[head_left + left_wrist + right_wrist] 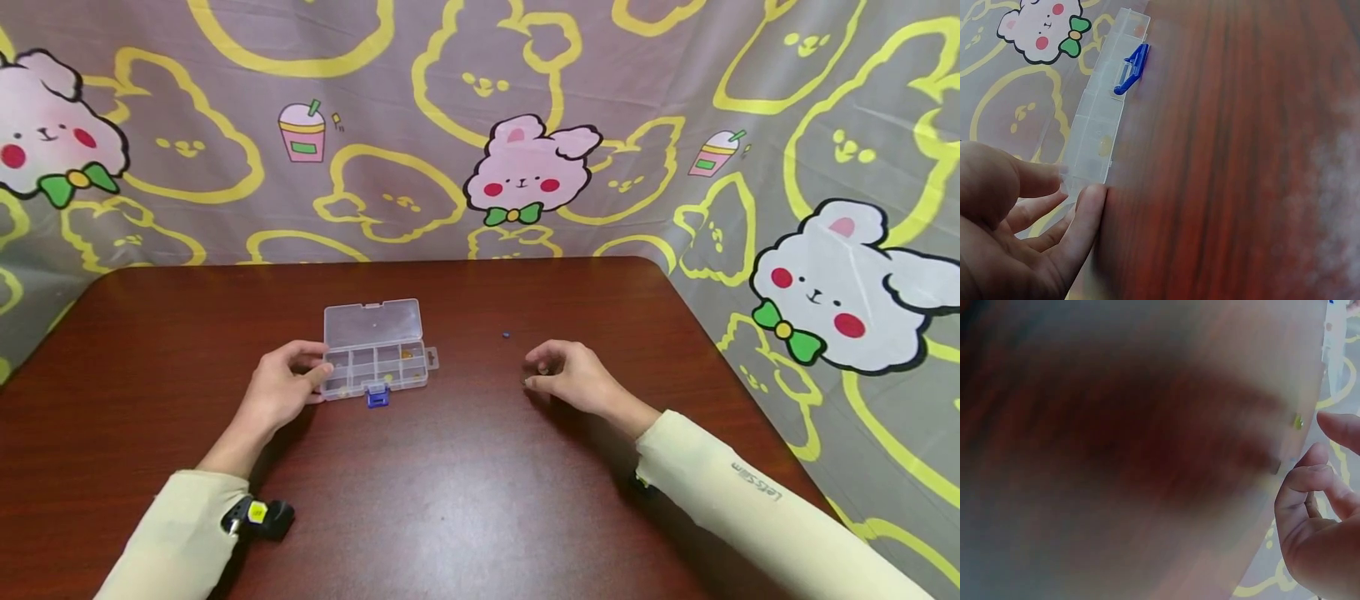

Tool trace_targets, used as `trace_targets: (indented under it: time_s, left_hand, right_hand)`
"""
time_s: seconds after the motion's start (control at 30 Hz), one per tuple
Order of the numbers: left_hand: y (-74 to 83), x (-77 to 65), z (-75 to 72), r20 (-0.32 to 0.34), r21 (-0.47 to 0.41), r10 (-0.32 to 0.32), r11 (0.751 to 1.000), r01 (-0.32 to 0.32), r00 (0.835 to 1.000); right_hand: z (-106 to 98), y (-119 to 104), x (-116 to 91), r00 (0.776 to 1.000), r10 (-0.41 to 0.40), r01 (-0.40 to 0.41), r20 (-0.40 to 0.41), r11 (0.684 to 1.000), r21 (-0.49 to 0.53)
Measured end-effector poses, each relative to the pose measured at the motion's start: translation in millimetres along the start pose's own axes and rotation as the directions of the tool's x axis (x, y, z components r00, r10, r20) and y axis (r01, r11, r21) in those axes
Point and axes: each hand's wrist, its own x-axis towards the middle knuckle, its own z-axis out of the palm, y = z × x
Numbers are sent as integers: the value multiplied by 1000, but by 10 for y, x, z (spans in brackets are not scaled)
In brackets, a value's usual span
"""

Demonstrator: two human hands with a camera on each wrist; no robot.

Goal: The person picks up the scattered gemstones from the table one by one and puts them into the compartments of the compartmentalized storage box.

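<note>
While a reddish-brown worktop (450,500) carries, toward its far edge, an open, clear plastic compartment box (374,346), the left hand (281,387) pinches the box's left end; the right hand (573,379), thumb and forefinger parted, is near a tiny dark-blue piece (506,335).

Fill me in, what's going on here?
A person's left grip holds the left end of an open clear box on a table. Small yellow bits lie inside. The right grip is off to the box's right, near a yellow-green bit; a blue bit lies farther back.
</note>
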Motion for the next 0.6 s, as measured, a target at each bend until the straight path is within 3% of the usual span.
trace_targets:
  time_s: [0.6]
  left_hand:
    - [12, -5, 8, 1, 0, 2, 1000, -2, 1000]
  right_hand:
    - [-71, 165, -48, 999, -20, 19, -38, 999, -33]
